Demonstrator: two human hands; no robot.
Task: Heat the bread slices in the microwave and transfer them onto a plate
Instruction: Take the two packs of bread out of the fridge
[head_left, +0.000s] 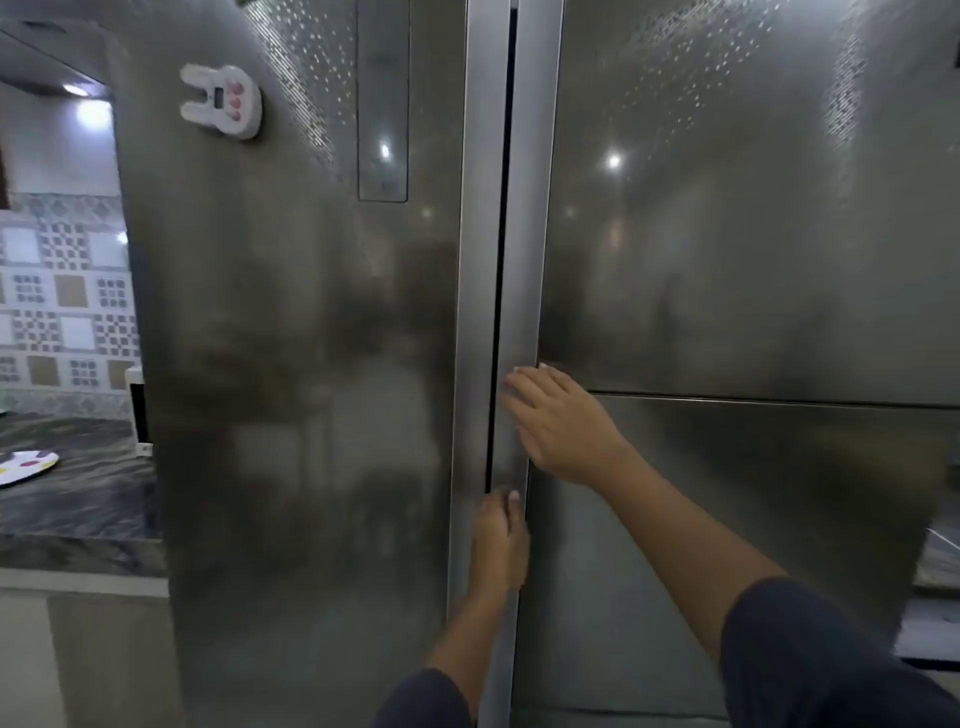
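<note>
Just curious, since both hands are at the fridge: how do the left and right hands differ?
The left hand sits lower; the right hand is higher. The left hand's fingers curl round the right door's edge; the right hand lies flat on it, fingers straight. Both touch that same edge.

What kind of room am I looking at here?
Most likely a home kitchen: a tall steel two-door fridge, patterned wall tiles and a dark stone counter holding a plate.

a round white plate (31, 464) with coloured spots is seen at the far left, laid flat on the dark veined counter (78, 499), partly cut off by the edge of view.
</note>
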